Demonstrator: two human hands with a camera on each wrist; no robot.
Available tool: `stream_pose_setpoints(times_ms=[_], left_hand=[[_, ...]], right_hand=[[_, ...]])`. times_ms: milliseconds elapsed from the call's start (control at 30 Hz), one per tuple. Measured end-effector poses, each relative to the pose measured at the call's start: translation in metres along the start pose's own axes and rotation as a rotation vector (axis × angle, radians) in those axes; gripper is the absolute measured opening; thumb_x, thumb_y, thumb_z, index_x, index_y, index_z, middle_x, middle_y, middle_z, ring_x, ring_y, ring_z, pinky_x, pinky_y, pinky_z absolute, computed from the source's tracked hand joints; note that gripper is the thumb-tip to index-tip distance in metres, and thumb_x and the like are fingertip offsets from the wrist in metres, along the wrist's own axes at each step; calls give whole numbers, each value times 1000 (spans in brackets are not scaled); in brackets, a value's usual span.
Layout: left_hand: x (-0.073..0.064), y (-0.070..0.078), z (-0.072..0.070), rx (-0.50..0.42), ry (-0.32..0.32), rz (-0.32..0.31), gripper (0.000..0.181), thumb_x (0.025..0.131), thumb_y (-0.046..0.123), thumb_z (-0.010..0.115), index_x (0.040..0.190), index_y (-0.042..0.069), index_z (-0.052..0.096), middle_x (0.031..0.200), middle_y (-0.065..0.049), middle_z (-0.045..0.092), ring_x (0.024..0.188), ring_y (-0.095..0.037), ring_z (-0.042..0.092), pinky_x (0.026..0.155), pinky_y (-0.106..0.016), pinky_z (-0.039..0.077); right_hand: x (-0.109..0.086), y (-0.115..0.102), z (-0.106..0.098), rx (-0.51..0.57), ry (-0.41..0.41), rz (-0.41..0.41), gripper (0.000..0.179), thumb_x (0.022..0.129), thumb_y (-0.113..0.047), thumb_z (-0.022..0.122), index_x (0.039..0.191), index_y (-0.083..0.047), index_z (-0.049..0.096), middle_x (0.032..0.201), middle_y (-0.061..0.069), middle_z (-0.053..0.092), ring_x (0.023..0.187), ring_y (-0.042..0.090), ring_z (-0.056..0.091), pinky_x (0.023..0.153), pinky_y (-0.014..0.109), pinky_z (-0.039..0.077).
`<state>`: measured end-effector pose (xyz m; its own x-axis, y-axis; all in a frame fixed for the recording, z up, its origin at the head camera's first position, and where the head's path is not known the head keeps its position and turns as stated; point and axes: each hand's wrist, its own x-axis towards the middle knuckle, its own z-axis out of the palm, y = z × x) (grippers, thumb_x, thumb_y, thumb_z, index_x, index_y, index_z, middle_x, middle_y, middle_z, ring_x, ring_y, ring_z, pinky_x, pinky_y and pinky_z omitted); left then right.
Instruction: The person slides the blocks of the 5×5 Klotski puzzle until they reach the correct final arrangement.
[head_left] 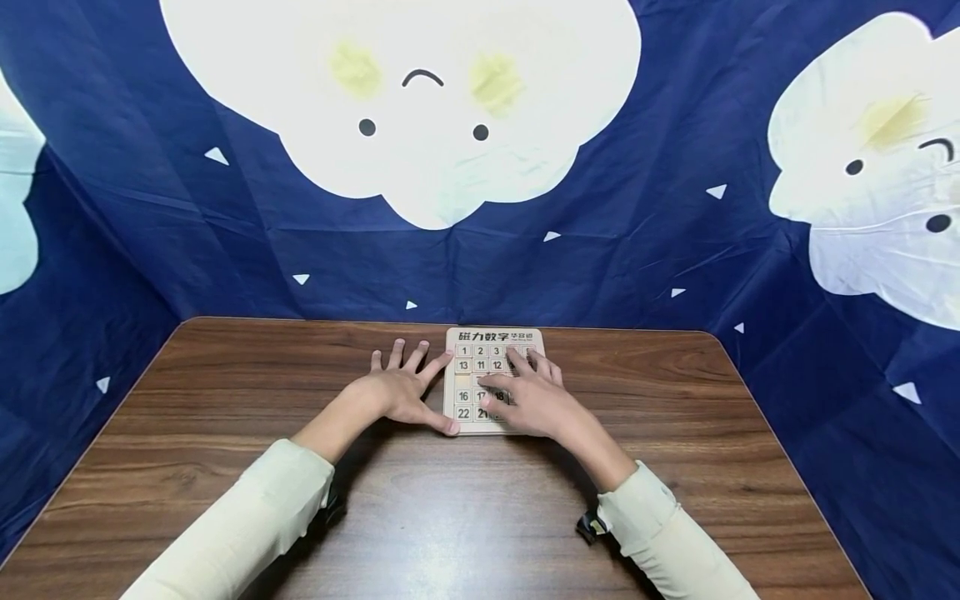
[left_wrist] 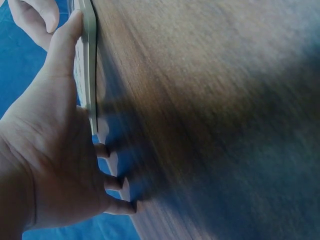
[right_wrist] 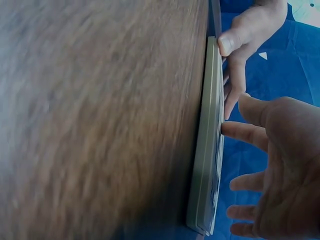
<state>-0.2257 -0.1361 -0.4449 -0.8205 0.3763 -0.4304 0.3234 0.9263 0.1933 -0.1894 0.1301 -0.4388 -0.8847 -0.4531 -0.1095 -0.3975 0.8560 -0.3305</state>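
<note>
A wooden number sliding puzzle (head_left: pixel 491 428) lies flat near the table's far edge, with numbered square tiles in rows. Along its left side my left hand (head_left: pixel 401 393) is spread wide, index fingertip at the upper left edge and thumb at the lower left corner. Over the right part of the tiles hovers my right hand (head_left: pixel 536 400), its index fingertip on a third-row tile beside a bare slot (head_left: pixel 462 381) at the left end. That hand hides several tiles on the right. In the right wrist view the index fingertip meets the face of the puzzle (right_wrist: pixel 204 150), while the other fingers stay off it.
The brown wood-grain table (head_left: pixel 435 517) has rounded far corners. Behind it and at the sides hangs a dark blue cloth (head_left: pixel 495 267) with white clouds and small triangles. Both forearms wear pale sleeves (head_left: pixel 262 500), with a dark device (head_left: pixel 591 527) at the right wrist.
</note>
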Motion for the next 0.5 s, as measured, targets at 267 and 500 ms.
stream_pose_setpoints(times_ms=[267,500], left_hand=[[2,-1,0,-3,2,6,138,82,97,70,184,34,2,191,-21,-5,173,-61,-10,134,-85,-1],[1,0,0,0,4,7,137,82,97,70,184,34,2,191,-21,-5,172,-61,-10,134,-85,0]], right_hand=[[8,-13,6,14,-19,3,52,113,-55,61,162,-36,63,187,23,27,172,60,18,138,77,14],[8,-10,6,27,-2,-7,52,114,-56,59,161,-35,64,186,24,27,171,59,19,138,77,15]])
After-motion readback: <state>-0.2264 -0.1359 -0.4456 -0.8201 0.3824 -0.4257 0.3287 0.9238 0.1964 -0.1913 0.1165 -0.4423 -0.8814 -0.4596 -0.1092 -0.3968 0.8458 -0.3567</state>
